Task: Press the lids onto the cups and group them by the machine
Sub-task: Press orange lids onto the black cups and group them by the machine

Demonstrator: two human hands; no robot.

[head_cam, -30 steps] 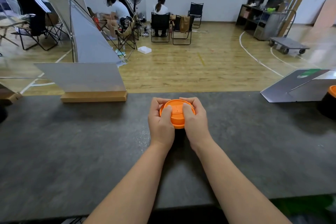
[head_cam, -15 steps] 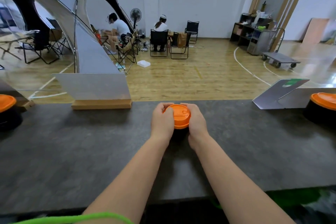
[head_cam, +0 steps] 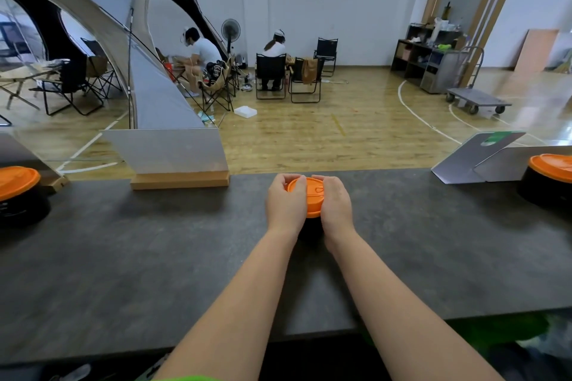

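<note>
Item: orange lid (head_cam: 312, 199), seated on a dark cup (head_cam: 310, 227) standing upright near the far edge of the grey countertop (head_cam: 154, 257), at its middle. Only a sliver of the cup's dark wall shows beneath the lid, between the wrists; its contents cannot be seen.

Left hand (head_cam: 286, 204): fingers curled round the left rim of the lid, thumb lying over its top. Right hand (head_cam: 335, 204): fingers curled round the right rim, holding the same lid. Both hands clasp lid and cup from opposite sides, close together.

Item: second dark cup (head_cam: 21, 210) with orange lid (head_cam: 17, 179) in place, at the far left of the countertop, well apart from the hands. Contents hidden.

Item: third dark cup (head_cam: 544, 192) with orange lid (head_cam: 552, 165) in place, at the far right edge of the view, well apart from the hands. Contents hidden.

Item: white panel in a wooden base (head_cam: 179, 181), upright at the counter's far edge, left of the hands.

Item: folded grey card stand (head_cam: 483, 161), at the far edge, just beside the right-hand cup.

Beyond the counter: wooden floor, tent, folding chairs, two seated people.
</note>
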